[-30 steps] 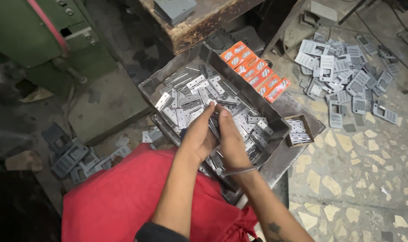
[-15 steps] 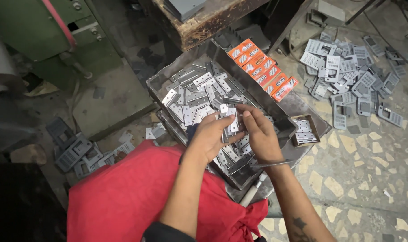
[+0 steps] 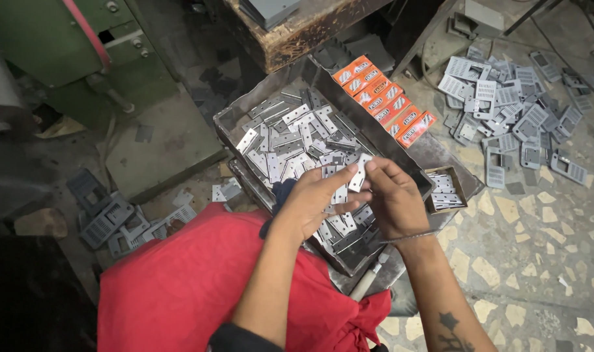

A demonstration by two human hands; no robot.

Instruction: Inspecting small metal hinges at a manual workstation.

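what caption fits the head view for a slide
Both hands hold one small metal plate above a tray of plates.

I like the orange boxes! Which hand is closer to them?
Right. The right hand sits just below the orange boxes, toward their lower end. The left hand is farther left, over the metal plates in the tray. Both pinch one small plate.

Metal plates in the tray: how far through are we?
Done: the small box beside the tray already holds some plates. In hand: both hands, left hand and right hand, pinch one metal plate. Left: the tray is still heaped with loose plates.
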